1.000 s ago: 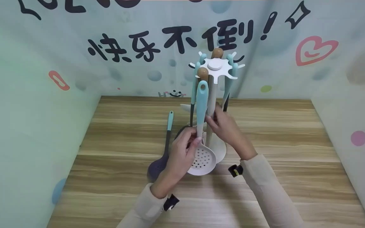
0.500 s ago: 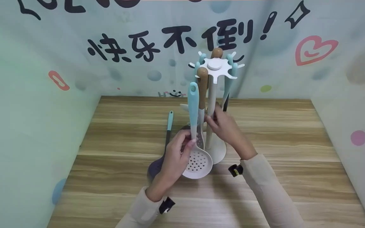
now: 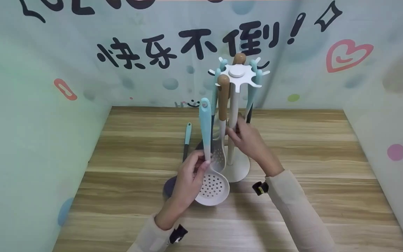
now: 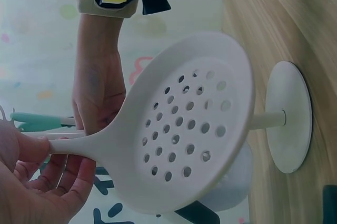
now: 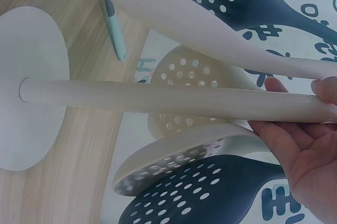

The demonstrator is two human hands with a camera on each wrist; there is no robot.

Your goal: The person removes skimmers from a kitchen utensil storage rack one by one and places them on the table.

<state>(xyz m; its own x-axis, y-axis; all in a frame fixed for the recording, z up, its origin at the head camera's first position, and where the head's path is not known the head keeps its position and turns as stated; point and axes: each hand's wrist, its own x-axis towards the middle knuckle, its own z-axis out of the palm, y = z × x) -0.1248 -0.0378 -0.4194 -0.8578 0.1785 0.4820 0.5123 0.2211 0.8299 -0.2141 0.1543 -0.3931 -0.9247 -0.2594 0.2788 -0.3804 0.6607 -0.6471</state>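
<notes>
My left hand (image 3: 189, 176) pinches the neck of a white skimmer (image 3: 212, 189) with a light blue handle. The skimmer stands upright in front of the utensil rack, its round, holed head down. In the left wrist view, thumb and fingers close on the thin white neck (image 4: 79, 146). My right hand (image 3: 250, 141) grips the white pole (image 5: 158, 100) of the utensil rack about midway up. From the rack's star-shaped top (image 3: 237, 72) hang several utensils, among them a brown-handled slotted utensil (image 3: 224, 101). The rack's round base (image 3: 240, 171) sits on the table.
A dark ladle-like utensil (image 3: 170, 185) with a light blue handle end lies on the wood-grain table (image 3: 128, 147), left of the rack and partly behind my left hand. Dark slotted utensils (image 5: 195, 192) hang close around the pole. A printed backdrop (image 3: 152, 84) stands behind the table.
My left hand has drawn the white skimmer left and toward me, away from the rack, uncovering the brown-handled slotted utensil. The right hand stays on the pole.
</notes>
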